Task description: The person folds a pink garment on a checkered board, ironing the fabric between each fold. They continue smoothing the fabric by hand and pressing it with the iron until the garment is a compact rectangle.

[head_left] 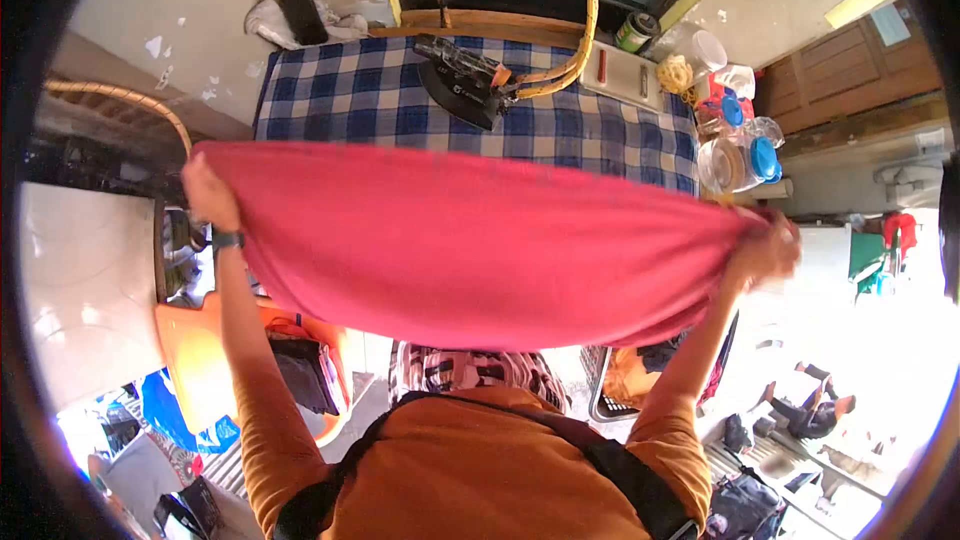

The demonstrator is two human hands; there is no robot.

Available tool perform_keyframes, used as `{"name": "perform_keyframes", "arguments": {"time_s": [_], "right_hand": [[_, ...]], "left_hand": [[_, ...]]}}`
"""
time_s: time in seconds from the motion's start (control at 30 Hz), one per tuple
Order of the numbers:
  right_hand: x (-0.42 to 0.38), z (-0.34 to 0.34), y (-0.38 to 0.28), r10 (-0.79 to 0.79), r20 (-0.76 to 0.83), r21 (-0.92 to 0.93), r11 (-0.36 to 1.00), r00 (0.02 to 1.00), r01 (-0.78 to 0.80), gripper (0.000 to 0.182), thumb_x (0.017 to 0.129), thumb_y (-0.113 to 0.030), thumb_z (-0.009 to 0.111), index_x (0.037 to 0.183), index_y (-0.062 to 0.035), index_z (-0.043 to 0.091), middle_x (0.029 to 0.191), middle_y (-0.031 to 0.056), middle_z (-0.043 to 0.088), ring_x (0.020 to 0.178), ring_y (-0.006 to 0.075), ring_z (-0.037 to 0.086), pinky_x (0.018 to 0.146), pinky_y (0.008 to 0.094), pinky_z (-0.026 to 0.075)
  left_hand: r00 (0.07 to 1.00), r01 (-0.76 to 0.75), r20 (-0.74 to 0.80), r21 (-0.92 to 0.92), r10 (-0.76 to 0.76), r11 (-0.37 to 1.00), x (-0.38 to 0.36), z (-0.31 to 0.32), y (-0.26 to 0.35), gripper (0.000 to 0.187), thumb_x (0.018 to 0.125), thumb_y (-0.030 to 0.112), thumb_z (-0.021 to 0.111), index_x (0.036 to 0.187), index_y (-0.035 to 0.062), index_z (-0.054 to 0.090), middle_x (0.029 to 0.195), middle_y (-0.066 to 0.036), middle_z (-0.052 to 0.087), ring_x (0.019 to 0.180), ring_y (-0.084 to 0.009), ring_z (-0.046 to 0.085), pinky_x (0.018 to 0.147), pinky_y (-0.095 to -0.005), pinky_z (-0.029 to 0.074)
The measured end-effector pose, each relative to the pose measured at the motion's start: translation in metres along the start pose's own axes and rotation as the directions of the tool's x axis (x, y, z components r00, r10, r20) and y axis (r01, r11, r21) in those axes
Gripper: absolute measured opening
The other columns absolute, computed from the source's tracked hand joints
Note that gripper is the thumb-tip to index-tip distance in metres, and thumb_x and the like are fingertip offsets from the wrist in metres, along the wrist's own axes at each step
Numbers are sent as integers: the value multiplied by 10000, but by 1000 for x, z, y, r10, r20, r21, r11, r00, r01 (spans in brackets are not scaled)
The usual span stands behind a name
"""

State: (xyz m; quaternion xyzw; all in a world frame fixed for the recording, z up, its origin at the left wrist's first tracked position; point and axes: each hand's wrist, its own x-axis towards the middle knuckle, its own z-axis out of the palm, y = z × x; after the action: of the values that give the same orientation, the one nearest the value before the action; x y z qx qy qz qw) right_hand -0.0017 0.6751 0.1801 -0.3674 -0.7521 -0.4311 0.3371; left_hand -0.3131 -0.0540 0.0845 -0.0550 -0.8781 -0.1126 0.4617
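A wide red cloth [470,240] is stretched between my two hands, in front of my body and over the near edge of the ironing surface. My left hand [210,192] grips its left end, and a dark band circles that wrist. At the cloth's right end, my right hand [768,250] is closed on it, somewhat blurred. Beyond the cloth, a black iron [460,90] with a yellow cord rests on the blue and white checked cover [340,90]. The cloth hides the near part of that cover.
At the back right lie a flat pale box [622,78], a green can [637,32] and plastic jars with blue lids [740,162]. An orange chair [190,340] holding clothes stands to my left. A basket of clothes [630,380] is at lower right.
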Motion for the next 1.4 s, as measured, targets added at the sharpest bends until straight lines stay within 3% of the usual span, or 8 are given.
{"name": "perform_keyframes", "arguments": {"time_s": [0.3,0.43,0.6,0.8,0.9,1.03,1.1,1.4], "right_hand": [[-68,141,-134,-481,276,304,865,832,399,311,759,-177,651,1063,-147,593,1118,109,554,1050,299,510,852,484,415],[-90,61,-182,-757,436,843,533,486,76,270,759,-129,609,1021,-76,566,978,159,593,934,357,556,815,467,456],[-93,24,-243,-637,342,849,525,691,64,202,768,-97,606,961,-50,573,899,153,599,884,355,565,779,452,463],[28,-121,-402,-546,-350,921,-55,761,385,407,780,-226,684,1124,-35,581,985,146,627,894,350,588,812,433,468],[44,-98,-440,-894,-13,991,47,448,124,527,760,-320,695,1155,2,561,943,181,644,832,333,626,749,414,495],[42,-78,-463,-941,169,974,114,294,-196,533,761,-250,685,1191,29,541,713,145,617,580,235,617,531,363,490],[44,-77,-465,-941,338,657,239,-4,-715,416,749,-235,699,1053,26,587,708,116,632,573,216,611,476,356,470],[58,-230,-476,-944,314,807,211,99,-552,264,773,-224,657,879,3,573,576,57,561,426,136,518,363,323,403]], "left_hand": [[951,67,307,-66,-44,996,-105,168,18,310,984,344,416,1132,120,568,1004,-130,658,809,-384,622,655,-469,499],[866,138,474,82,-161,987,-108,172,28,303,981,366,419,1093,124,563,976,-119,657,773,-381,623,597,-472,506],[864,133,478,89,-160,987,-95,168,33,256,986,343,403,1037,120,516,952,-91,641,759,-359,626,548,-468,498],[601,440,785,-169,-149,882,-77,122,5,584,869,528,553,1155,19,519,1103,-250,599,958,-415,597,794,-452,492],[375,468,916,-53,-144,882,-112,59,-26,947,766,587,643,1305,-147,380,1239,-301,529,1177,-385,516,972,-389,425],[187,712,964,0,-190,702,-164,-6,-61,405,821,397,668,921,9,611,703,-140,587,650,-249,579,592,-357,434],[270,761,933,-54,-239,647,-165,-15,-57,365,874,371,618,909,8,610,673,-109,562,611,-213,541,580,-335,423],[695,633,666,-387,-272,670,-134,97,-24,273,942,312,505,960,49,577,819,-192,633,754,-364,611,643,-448,462]]}}
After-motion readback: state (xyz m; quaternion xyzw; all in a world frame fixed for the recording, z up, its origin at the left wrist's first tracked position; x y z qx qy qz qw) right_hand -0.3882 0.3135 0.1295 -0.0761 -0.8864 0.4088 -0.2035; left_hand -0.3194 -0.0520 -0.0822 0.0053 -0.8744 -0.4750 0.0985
